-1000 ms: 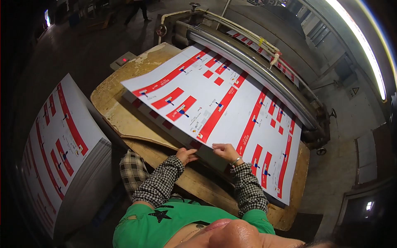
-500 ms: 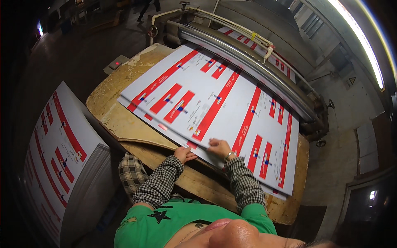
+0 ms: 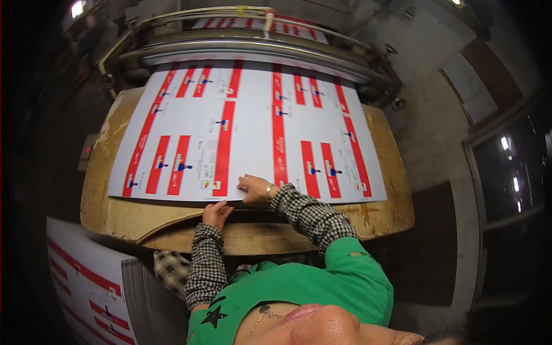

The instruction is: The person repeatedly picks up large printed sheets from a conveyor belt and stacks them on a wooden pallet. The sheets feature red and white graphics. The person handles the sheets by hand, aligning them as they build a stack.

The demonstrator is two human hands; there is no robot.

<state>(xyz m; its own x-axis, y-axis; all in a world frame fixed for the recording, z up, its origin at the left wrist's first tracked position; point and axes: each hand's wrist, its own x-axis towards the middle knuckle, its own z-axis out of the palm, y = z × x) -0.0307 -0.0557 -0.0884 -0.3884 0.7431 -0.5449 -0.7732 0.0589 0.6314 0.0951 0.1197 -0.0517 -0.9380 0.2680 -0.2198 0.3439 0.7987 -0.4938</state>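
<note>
A large white printed sheet point(image 3: 253, 126) with red bands and small blue figures lies across a worn wooden board, its far end under a metal roller point(image 3: 253, 50). My left hand point(image 3: 217, 214) is at the sheet's near edge, fingertips touching it and fingers apart. Just to the right, my right hand point(image 3: 255, 188) rests on top of the sheet a little in from that edge, its fingers loosely bent and thumb apart. Neither hand shows a grip on the paper. How many sheets lie beneath is hidden.
The wooden board point(image 3: 385, 155) has a curved near edge close to my body. A tall stack of similar printed sheets point(image 3: 86, 259) stands at the lower left. Pipes point(image 3: 190, 12) run above the roller, and a hand wheel point(image 3: 398, 104) sits at the machine's right end.
My view has turned, so the machine now lies straight ahead. The top sheet's near edge, offset from a sheet below before, now looks even. My right hand has released the edge and rests on the sheet.
</note>
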